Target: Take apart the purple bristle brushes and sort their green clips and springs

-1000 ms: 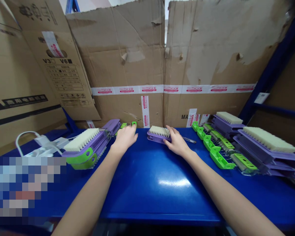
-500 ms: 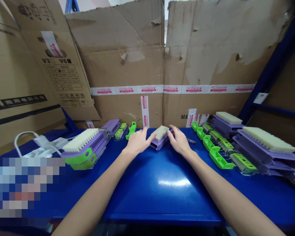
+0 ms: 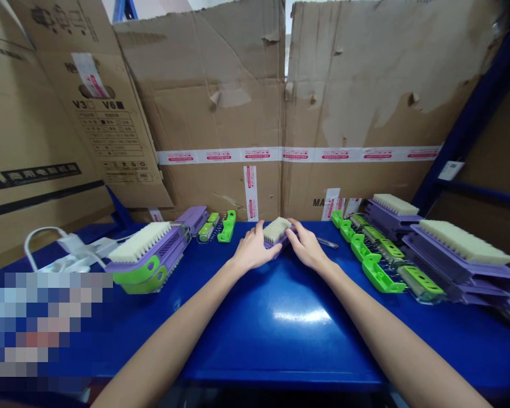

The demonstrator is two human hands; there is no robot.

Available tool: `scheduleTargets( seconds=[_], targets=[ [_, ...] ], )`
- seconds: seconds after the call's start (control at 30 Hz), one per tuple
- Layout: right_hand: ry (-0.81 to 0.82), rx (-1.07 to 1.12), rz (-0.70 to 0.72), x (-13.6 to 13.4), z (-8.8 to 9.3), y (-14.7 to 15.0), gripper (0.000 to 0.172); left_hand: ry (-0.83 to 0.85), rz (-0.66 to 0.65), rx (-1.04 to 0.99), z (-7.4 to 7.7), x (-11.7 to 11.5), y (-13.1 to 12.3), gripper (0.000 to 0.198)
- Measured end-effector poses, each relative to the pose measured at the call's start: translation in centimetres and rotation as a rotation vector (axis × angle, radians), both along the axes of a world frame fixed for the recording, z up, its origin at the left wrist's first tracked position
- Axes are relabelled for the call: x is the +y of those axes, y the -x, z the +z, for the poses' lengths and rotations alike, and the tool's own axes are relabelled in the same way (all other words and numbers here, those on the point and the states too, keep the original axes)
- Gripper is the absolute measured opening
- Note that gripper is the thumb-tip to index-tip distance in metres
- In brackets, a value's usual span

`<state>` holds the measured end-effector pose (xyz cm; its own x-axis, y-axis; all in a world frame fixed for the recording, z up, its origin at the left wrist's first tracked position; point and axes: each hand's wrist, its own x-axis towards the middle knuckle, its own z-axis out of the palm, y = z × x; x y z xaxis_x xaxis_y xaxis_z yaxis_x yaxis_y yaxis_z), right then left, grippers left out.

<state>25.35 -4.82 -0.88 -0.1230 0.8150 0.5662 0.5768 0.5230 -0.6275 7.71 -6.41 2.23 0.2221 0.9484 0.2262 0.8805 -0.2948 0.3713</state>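
Note:
On the blue table in front of me sits a small purple plastic housing with a cream ribbed block (image 3: 277,229) on its top. My left hand (image 3: 255,249) is at its left side, with the thumb across the near edge and the fingers along the left and far side. Against the right side, my right hand (image 3: 306,245) has its thumb and fingers curved around the edge. Both hands hold the piece between them; its lower part is mostly hidden by the fingers. A thin metallic tool (image 3: 328,243) lies just right of my right hand.
More purple housings with cream blocks stand at left (image 3: 142,243) and right (image 3: 467,243). Clear-and-green parts (image 3: 385,247) and bright green clips (image 3: 359,246) line the right side; a similar green clip (image 3: 226,226) lies at left. White power strip (image 3: 76,252) far left. Cardboard panels (image 3: 221,113) wall the back.
My left hand has moved right and closed in on the purple housing, its thumb now across the near edge. My right hand's fingers have drawn in against the piece.

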Motion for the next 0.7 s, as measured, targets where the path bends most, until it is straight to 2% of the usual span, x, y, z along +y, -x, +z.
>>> scheduleTargets(
  seconds=[0.1,0.17,0.27,0.37,0.5,0.6,0.7],
  targets=[
    [0.025,0.133,0.000,0.0,0.2,-0.2,0.042,0.045,0.061,0.032,0.5,0.7,-1.0,0.099],
    [-0.017,0.236,-0.042,0.0,0.5,-0.3,0.041,0.080,0.095,0.103,0.9,1.3,-1.8,0.104],
    [-0.081,0.364,-0.112,0.0,0.9,-0.7,0.044,0.101,0.109,0.154,1.8,1.8,-2.5,0.098],
    [-0.100,0.404,-0.146,0.0,1.0,-0.9,0.045,0.043,0.156,0.119,3.4,2.4,-2.0,0.088],
    [-0.111,0.329,-0.137,-0.1,0.9,-0.8,0.044,-0.023,0.305,0.089,6.7,3.6,1.5,0.084],
    [-0.121,0.236,-0.122,-0.2,0.7,-0.5,0.044,-0.065,0.435,0.096,9.1,4.6,5.7,0.088],
    [-0.127,0.157,-0.120,-0.2,0.5,-0.4,0.044,-0.075,0.585,0.101,10.5,5.6,10.3,0.093]
  ],
)
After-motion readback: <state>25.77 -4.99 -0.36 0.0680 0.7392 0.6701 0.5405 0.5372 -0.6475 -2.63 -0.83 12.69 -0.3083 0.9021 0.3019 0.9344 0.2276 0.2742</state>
